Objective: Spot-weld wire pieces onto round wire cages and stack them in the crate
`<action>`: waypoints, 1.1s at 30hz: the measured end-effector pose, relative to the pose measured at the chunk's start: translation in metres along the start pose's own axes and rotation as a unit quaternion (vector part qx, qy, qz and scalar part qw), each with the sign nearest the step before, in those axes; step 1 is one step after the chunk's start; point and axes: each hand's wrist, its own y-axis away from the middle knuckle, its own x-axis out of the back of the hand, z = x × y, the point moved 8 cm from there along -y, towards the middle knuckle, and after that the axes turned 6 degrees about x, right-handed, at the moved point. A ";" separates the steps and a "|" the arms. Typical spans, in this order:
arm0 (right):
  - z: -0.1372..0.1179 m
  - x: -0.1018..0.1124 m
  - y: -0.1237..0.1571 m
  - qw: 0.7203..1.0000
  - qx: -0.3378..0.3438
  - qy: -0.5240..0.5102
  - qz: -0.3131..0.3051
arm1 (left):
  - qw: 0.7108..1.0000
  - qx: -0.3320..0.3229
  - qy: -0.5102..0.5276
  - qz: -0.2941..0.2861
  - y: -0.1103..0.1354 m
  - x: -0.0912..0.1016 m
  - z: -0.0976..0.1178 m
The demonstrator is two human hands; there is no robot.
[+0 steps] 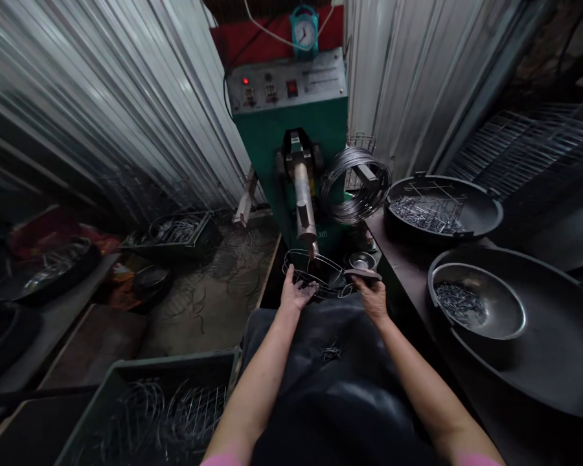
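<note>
A round wire frame (320, 272) lies under the metal arm (304, 207) of a green machine (291, 116). My left hand (295, 291) is palm up beneath the frame's left rim, fingers curled round the wire. My right hand (370, 292) grips the frame's right side, where a small flat dark piece (363, 274) sits at my fingertips. A few short wire pieces (331, 352) rest on the dark apron over my lap.
A coil of wire rings (354, 184) hangs right of the machine. On the right bench stand a black pan (442, 210) and a steel bowl (476, 310) holding small wire pieces. A green crate (150, 408) of bent wire is at lower left. Corrugated metal walls stand behind.
</note>
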 end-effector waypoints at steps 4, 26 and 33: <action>-0.011 0.001 -0.001 0.999 0.020 0.026 -0.032 | 1.000 0.003 0.008 -0.008 -0.001 0.000 0.000; -0.056 0.162 0.088 0.922 0.014 0.384 -0.039 | 0.998 -0.015 -0.058 -0.006 -0.005 0.024 -0.002; -0.050 0.307 0.156 0.615 -0.015 0.772 -0.161 | 0.995 0.089 -0.049 0.011 -0.023 0.048 -0.061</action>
